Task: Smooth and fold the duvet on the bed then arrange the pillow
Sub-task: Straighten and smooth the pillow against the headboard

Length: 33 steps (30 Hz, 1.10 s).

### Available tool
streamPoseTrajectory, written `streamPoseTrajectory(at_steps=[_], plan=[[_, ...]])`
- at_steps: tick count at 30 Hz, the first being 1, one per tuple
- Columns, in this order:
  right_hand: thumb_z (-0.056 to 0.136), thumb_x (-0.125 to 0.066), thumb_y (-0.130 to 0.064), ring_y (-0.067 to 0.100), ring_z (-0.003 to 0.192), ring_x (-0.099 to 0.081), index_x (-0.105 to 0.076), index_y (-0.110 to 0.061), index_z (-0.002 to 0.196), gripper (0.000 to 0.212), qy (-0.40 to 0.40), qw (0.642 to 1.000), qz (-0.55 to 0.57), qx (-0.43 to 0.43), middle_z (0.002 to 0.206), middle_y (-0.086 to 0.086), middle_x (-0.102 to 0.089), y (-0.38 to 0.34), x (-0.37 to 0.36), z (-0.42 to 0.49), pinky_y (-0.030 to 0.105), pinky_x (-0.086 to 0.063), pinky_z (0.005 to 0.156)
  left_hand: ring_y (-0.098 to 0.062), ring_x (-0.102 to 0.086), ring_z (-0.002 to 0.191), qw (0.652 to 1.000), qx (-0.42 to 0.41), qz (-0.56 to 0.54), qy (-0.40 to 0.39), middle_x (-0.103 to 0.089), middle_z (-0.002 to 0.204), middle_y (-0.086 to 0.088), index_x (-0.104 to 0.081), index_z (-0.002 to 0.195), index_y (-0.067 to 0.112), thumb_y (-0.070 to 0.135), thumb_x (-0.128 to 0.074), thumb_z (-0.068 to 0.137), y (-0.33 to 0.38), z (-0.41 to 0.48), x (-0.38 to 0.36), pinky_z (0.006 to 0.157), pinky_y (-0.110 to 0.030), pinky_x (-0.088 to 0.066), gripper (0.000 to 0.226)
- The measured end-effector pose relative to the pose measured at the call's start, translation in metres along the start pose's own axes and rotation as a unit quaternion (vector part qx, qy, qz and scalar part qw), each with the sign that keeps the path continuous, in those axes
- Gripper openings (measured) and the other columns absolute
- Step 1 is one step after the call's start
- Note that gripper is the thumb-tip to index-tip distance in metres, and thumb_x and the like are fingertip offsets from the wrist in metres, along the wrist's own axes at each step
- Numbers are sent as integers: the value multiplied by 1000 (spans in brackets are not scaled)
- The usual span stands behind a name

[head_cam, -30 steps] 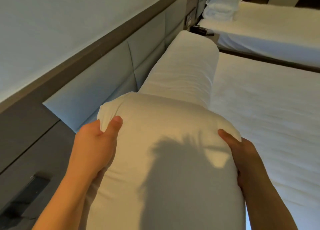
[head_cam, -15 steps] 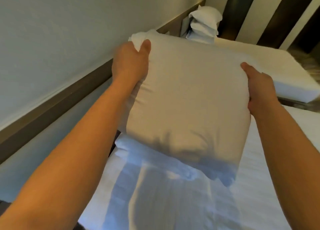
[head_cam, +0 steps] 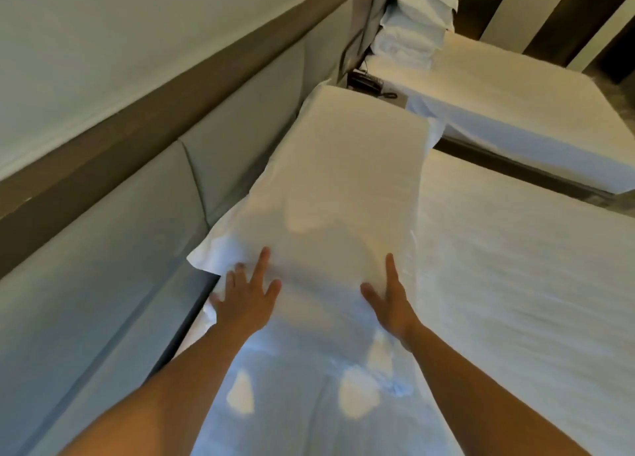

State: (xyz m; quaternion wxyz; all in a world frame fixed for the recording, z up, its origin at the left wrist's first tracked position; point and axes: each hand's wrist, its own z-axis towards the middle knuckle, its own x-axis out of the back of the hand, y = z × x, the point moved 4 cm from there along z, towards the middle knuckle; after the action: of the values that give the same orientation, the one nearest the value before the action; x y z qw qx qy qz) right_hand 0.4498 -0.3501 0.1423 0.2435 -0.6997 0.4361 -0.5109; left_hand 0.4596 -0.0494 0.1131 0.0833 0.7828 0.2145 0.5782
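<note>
Nearest the camera, 2 bare forearms reach forward over the white bedding at the head of the bed (head_cam: 515, 284), where bright patches of light fall on the fabric between them. The left hand (head_cam: 245, 302) lies flat with its fingers spread wide, pressing on the near left corner of the pillow (head_cam: 343, 194); it grasps nothing, and its fingertips touch the loose flap of the pillowcase there. The right hand (head_cam: 390, 299) is also open and flat, fingers pointing away, resting on the near right part of the same pillow with nothing held. The pillow lies lengthwise along the headboard (head_cam: 137, 232), its left edge against the grey padded panels and its right edge bordering the smooth white duvet (head_cam: 532, 335) that covers the bed to the right. The pillow looks plump and mostly smooth, with small creases near the hands. Above the headboard runs a brown band, then a pale wall (head_cam: 103, 43). Beyond the far end of the pillow, a dark telephone (head_cam: 366, 83) with a cord sits in the gap between the beds. Farther right stands a 2nd bed (head_cam: 515, 105) in white, separated by a dark gap, with a stack of white pillows (head_cam: 412, 26) piled at its head against the wall.
</note>
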Motion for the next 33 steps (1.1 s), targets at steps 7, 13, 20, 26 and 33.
streamPoseTrajectory(at_steps=[7,13,20,26,33], plan=[[94,-64,-59,20,158,-26,-5,-41,166,95,85,996,16,-1,173,-12,-18,32,-7,-42,45,-27,127,-31,-28,153,972,81,-184,125,-31,166,-7,-16,163,32,61,-62,92,-46,-34,-22,114,-63,-29,90],[68,-67,-90,32,146,-45,-21,-43,162,115,80,989,74,-103,163,-2,-41,131,-14,-70,66,-41,115,-21,-58,110,743,326,-583,-23,-63,128,-1,-57,120,25,78,-74,71,-59,-36,-68,106,-52,-47,74],[96,-65,-55,28,127,-51,-27,-34,162,79,53,950,218,-216,151,-4,-46,170,-20,-57,52,-44,96,-18,-58,112,634,306,-710,17,-64,115,14,-57,127,37,78,-73,71,-55,-9,-112,106,-49,-42,71],[65,-81,-74,31,107,-73,-60,-29,136,87,76,958,205,-183,125,7,-74,182,-31,-42,48,-58,89,-24,-74,108,609,248,-744,122,-79,110,5,-74,112,27,52,-85,79,-66,12,-122,95,-52,-60,42],[63,-90,-62,26,107,-76,-64,-29,137,85,123,926,322,-157,121,-2,-78,149,-55,-52,45,-62,91,-15,-71,113,661,92,-699,258,-76,115,12,-68,114,34,33,-73,95,-80,45,-55,100,-45,-58,20]])
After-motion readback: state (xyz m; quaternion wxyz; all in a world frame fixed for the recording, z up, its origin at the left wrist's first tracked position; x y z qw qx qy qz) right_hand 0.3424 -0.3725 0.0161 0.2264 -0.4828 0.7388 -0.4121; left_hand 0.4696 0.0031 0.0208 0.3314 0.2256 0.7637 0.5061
